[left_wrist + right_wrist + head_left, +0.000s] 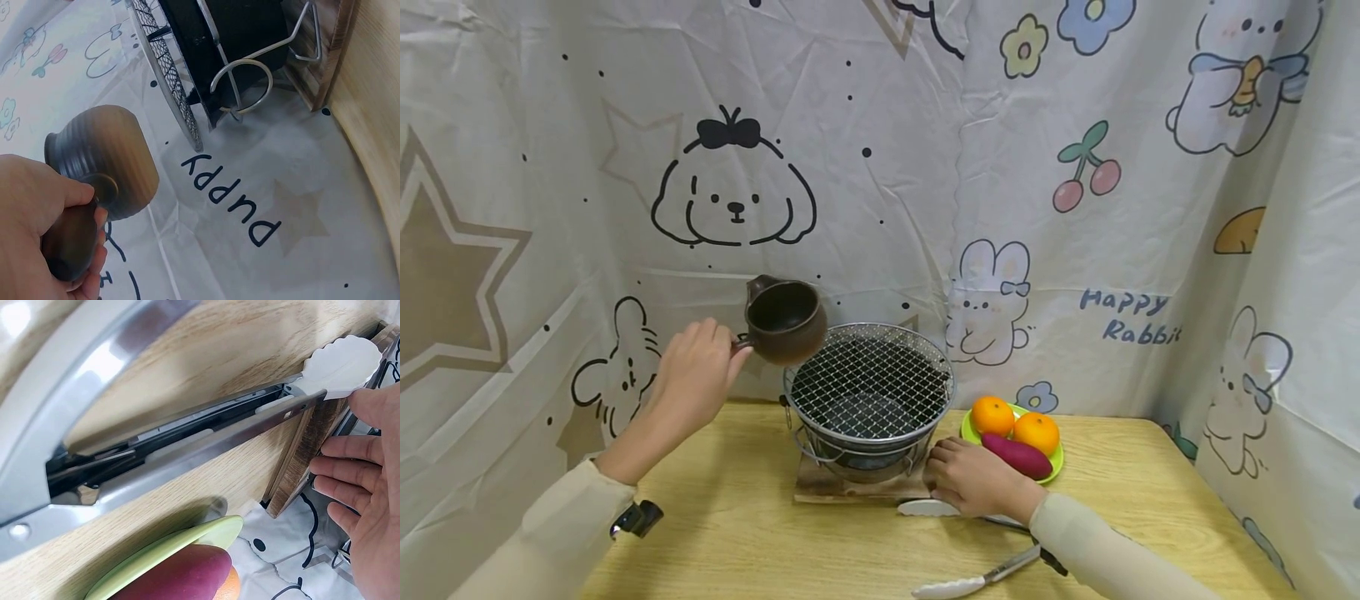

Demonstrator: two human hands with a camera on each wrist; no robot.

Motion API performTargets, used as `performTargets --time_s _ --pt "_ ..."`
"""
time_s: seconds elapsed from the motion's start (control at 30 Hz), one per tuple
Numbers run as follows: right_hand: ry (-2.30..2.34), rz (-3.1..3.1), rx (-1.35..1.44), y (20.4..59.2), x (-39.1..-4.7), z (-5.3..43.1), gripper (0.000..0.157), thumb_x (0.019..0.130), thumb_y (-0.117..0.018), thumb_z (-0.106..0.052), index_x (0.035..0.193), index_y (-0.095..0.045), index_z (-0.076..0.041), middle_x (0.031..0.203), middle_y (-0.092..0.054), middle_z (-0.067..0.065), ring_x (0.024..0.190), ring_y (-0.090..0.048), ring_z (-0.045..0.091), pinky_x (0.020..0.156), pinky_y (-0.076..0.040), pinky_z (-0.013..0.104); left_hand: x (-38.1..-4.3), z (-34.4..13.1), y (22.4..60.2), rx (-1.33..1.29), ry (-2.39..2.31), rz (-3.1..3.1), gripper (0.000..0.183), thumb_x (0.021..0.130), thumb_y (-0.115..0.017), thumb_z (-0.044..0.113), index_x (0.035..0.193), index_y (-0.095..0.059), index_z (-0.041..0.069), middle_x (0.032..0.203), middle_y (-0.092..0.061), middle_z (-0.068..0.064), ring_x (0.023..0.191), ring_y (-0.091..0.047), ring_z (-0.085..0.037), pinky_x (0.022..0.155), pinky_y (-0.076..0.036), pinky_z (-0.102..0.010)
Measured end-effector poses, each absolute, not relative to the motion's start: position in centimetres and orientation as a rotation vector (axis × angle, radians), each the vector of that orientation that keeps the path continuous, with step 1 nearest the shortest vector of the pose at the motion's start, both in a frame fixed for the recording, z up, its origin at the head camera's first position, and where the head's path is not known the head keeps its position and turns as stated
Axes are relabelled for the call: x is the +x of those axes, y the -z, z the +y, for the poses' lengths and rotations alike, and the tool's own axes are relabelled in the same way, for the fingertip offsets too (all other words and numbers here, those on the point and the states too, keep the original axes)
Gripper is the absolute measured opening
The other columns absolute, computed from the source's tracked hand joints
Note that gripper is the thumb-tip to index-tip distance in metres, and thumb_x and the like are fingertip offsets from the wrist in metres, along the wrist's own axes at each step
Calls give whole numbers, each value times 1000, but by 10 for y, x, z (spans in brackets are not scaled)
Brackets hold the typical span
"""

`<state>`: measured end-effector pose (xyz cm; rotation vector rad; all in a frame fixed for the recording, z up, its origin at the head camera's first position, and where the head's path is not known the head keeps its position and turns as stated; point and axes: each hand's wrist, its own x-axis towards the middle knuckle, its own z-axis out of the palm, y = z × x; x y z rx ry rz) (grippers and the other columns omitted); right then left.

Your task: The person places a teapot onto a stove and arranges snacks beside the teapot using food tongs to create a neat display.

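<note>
My left hand (696, 375) grips the side handle of a brown clay pot (786, 337), raised in the air at the left of a round charcoal grill (868, 387). The pot has no lid, and its dark inside faces me; the left wrist view shows its ribbed wall (112, 156). Low at the grill's right front is my right hand (966, 479), near the wooden board (823, 486) under the grill. Its fingers are loosely bent and hold nothing. Tongs (212, 434) lie by that hand, with a white scalloped tip (344, 365) next to the thumb.
A green plate (1058, 468) to the right carries two oranges (992, 415) and a purple sweet potato (1018, 457). The tongs' other white tip (951, 588) points toward the table's front. A printed curtain (880, 183) hangs behind and beside the wooden table (737, 517).
</note>
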<state>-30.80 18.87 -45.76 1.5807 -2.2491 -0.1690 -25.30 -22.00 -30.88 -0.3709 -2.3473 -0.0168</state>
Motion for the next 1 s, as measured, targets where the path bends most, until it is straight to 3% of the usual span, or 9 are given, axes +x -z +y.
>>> performTargets --time_s 0.27,0.67,1.0 --pt "184 -2273 1572 457 -308 189 15 95 -68 -32 97 -70 -18 91 -65 -5 93 -62 18 95 -53 37 -257 -211 292 -454 -58 -2387 31 99 -66 23 88 -60 -5 82 -55 -15 72 -51 -29 60 -43 -38" --pt "199 -2283 1573 457 -306 188 16 95 -67 -32 99 -70 -17 93 -67 -4 95 -62 19 97 -53 38 -263 -209 267 -532 -95 -2549 32 102 -59 26 93 -59 -4 91 -56 -16 85 -54 -33 75 -50 -46" --pt "184 -2267 1573 457 -306 189 14 94 -69 -31 97 -69 -18 91 -66 -5 92 -62 18 95 -53 37 -274 -201 259 -587 -131 -2532 33 103 -59 26 93 -59 -5 87 -53 -14 81 -52 -30 71 -50 -42"
